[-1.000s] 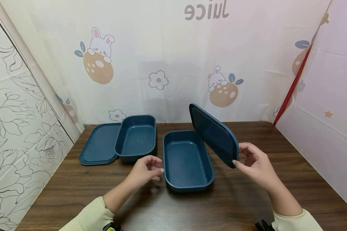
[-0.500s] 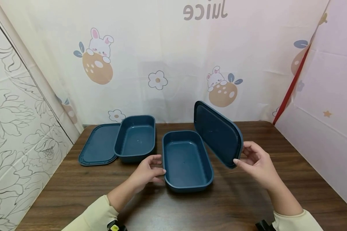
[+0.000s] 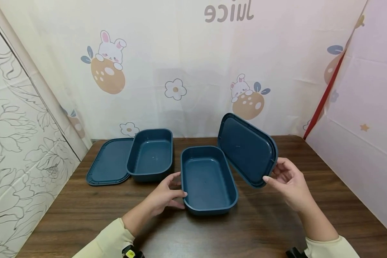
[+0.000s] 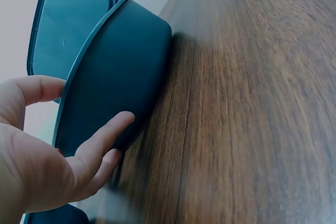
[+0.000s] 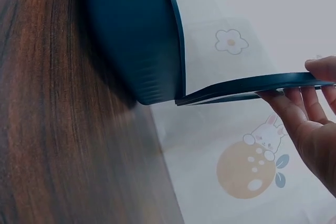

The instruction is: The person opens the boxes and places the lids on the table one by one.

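A dark blue rectangular food container (image 3: 209, 182) stands uncovered on the table. At its left side, my left hand (image 3: 164, 195) touches it: the thumb tip lies at the rim, and the spread, fairly straight fingers (image 4: 102, 142) reach along the outer wall in the left wrist view. My right hand (image 3: 288, 184) pinches a matching lid (image 3: 248, 150) by its near right corner, thumb on one face and fingers on the other. Tilted up, the lid shows its grooved underside to the head camera. Its far end meets the container's rim (image 5: 181, 77) in the right wrist view.
A second blue container (image 3: 151, 154), uncovered, stands to the left. Another lid (image 3: 111, 163) lies flat beside it, partly hidden under its edge. The brown wooden table (image 3: 219, 236) ends at a printed curtain (image 3: 196, 53) behind; a flowered panel (image 3: 25, 143) borders the left.
My left hand has moved right to the container's side. The lid in my right hand has swung right and turned its underside further toward the head camera.
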Demonstrator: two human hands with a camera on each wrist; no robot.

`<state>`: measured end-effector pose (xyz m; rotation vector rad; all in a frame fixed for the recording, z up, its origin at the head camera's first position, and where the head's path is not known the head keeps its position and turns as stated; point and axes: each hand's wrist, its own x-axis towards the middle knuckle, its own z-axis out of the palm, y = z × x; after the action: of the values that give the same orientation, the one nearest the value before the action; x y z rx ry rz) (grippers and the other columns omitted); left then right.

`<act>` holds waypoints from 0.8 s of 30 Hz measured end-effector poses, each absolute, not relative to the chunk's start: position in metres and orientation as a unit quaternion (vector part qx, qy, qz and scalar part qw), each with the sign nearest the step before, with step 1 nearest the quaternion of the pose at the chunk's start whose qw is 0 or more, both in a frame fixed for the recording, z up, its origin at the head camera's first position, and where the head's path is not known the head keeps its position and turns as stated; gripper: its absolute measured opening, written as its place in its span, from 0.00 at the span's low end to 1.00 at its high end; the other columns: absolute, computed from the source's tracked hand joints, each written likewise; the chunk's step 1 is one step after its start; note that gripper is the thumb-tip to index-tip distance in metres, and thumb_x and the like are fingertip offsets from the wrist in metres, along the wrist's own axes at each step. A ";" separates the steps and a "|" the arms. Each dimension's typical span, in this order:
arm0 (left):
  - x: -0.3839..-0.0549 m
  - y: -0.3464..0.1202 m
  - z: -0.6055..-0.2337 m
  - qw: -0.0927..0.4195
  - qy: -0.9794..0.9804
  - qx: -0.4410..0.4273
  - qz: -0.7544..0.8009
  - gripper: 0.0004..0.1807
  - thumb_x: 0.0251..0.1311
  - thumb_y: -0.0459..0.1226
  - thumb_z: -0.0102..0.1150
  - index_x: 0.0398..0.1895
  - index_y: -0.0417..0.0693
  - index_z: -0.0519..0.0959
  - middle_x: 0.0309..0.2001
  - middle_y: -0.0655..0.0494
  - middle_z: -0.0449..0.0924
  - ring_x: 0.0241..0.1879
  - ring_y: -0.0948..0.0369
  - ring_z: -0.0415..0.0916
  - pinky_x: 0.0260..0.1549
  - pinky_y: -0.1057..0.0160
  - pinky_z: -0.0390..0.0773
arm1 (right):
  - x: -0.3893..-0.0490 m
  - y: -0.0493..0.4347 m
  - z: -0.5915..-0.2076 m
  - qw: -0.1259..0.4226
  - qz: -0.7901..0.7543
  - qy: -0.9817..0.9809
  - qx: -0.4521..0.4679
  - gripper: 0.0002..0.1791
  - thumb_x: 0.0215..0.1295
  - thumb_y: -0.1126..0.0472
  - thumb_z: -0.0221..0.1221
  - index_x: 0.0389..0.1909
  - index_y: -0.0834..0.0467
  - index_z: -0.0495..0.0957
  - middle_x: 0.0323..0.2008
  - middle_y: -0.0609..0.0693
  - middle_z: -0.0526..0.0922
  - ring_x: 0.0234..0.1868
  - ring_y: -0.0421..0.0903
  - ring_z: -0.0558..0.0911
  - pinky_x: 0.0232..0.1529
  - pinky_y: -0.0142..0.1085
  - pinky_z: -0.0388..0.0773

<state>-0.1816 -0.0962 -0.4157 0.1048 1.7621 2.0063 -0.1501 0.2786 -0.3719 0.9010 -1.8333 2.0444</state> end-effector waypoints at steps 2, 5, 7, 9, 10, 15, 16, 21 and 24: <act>-0.181 -0.096 -0.416 0.234 0.641 0.040 0.730 0.46 0.55 0.23 0.62 0.75 0.43 0.51 0.66 0.30 0.54 0.44 0.47 0.79 0.35 0.45 0.83 | -0.150 0.279 -0.374 0.127 0.704 -0.631 0.300 0.28 0.56 0.89 0.52 0.59 0.77 0.63 0.53 0.58 0.77 0.53 0.47 0.79 0.50 0.36 0.80; -0.181 -0.095 -0.416 0.234 0.639 0.039 0.732 0.45 0.55 0.23 0.61 0.75 0.43 0.51 0.65 0.30 0.55 0.43 0.47 0.79 0.35 0.45 0.83 | -0.149 0.280 -0.375 0.126 0.703 -0.638 0.288 0.29 0.55 0.90 0.52 0.59 0.75 0.64 0.53 0.56 0.78 0.53 0.45 0.79 0.50 0.35 0.79; -0.181 -0.094 -0.416 0.232 0.637 0.035 0.734 0.45 0.55 0.23 0.60 0.75 0.43 0.51 0.65 0.30 0.56 0.43 0.47 0.79 0.34 0.46 0.84 | -0.149 0.280 -0.377 0.121 0.709 -0.630 0.294 0.29 0.55 0.90 0.51 0.59 0.75 0.63 0.53 0.57 0.78 0.53 0.46 0.79 0.50 0.36 0.80; -0.181 -0.093 -0.416 0.231 0.636 0.032 0.736 0.45 0.55 0.23 0.60 0.75 0.44 0.51 0.64 0.30 0.57 0.43 0.48 0.79 0.34 0.47 0.84 | -0.149 0.280 -0.378 0.116 0.713 -0.623 0.300 0.28 0.56 0.89 0.52 0.59 0.75 0.63 0.53 0.58 0.77 0.54 0.47 0.79 0.49 0.36 0.80; -0.180 -0.093 -0.416 0.230 0.635 0.031 0.737 0.45 0.54 0.23 0.59 0.75 0.44 0.51 0.64 0.30 0.58 0.43 0.48 0.79 0.34 0.47 0.84 | -0.149 0.281 -0.378 0.115 0.716 -0.618 0.303 0.28 0.57 0.88 0.53 0.60 0.75 0.63 0.54 0.58 0.77 0.54 0.47 0.79 0.49 0.36 0.80; -0.179 -0.092 -0.417 0.224 0.630 0.027 0.743 0.45 0.54 0.22 0.57 0.76 0.45 0.50 0.63 0.29 0.62 0.42 0.49 0.79 0.32 0.49 0.84 | -0.148 0.283 -0.379 0.114 0.724 -0.612 0.296 0.26 0.58 0.85 0.55 0.59 0.74 0.65 0.53 0.59 0.78 0.54 0.47 0.79 0.49 0.36 0.80; -0.179 -0.091 -0.417 0.223 0.629 0.026 0.744 0.45 0.54 0.22 0.56 0.76 0.45 0.50 0.62 0.29 0.62 0.41 0.49 0.79 0.31 0.49 0.84 | -0.148 0.283 -0.379 0.114 0.725 -0.613 0.292 0.26 0.58 0.85 0.56 0.59 0.74 0.65 0.53 0.58 0.78 0.54 0.47 0.80 0.49 0.35 0.80; -0.179 -0.090 -0.417 0.218 0.627 0.019 0.747 0.46 0.52 0.22 0.55 0.76 0.45 0.51 0.61 0.29 0.63 0.40 0.49 0.78 0.30 0.50 0.85 | -0.146 0.285 -0.382 0.118 0.731 -0.614 0.274 0.27 0.59 0.85 0.55 0.60 0.74 0.64 0.53 0.58 0.78 0.54 0.47 0.80 0.49 0.35 0.80; -0.179 -0.089 -0.417 0.214 0.628 0.015 0.748 0.46 0.51 0.22 0.55 0.76 0.45 0.51 0.60 0.30 0.63 0.38 0.50 0.78 0.29 0.51 0.85 | -0.145 0.284 -0.382 0.125 0.736 -0.615 0.253 0.28 0.58 0.87 0.53 0.60 0.73 0.65 0.52 0.57 0.79 0.53 0.47 0.80 0.48 0.35 0.81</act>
<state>-0.1786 -0.0887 -0.4167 0.0421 1.7410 2.0759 -0.1446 0.2841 -0.3824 0.7370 -1.7931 2.1452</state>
